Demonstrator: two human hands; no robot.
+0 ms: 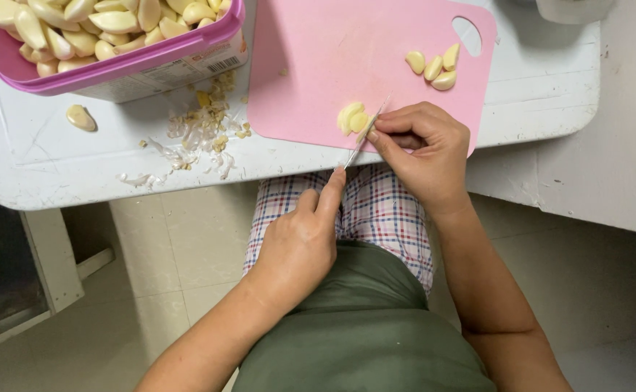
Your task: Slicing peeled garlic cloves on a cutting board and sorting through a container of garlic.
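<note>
Knife [362, 139] gripped in the closed left hand [300, 243], forefinger laid along its spine, blade running up to the right hand [423, 156], whose curled fingertips pinch a garlic clove [352, 117] on the pink board [347, 58] at its near edge. Risk: the edge sits just beside the right fingertips, so a rolling or slick clove could send the blade into them, and slices so near the board's edge could drop off. Three peeled cloves [432, 65] lie beyond the right hand; tub [122, 69] and peel scraps [198, 134] sit beyond the left.
</note>
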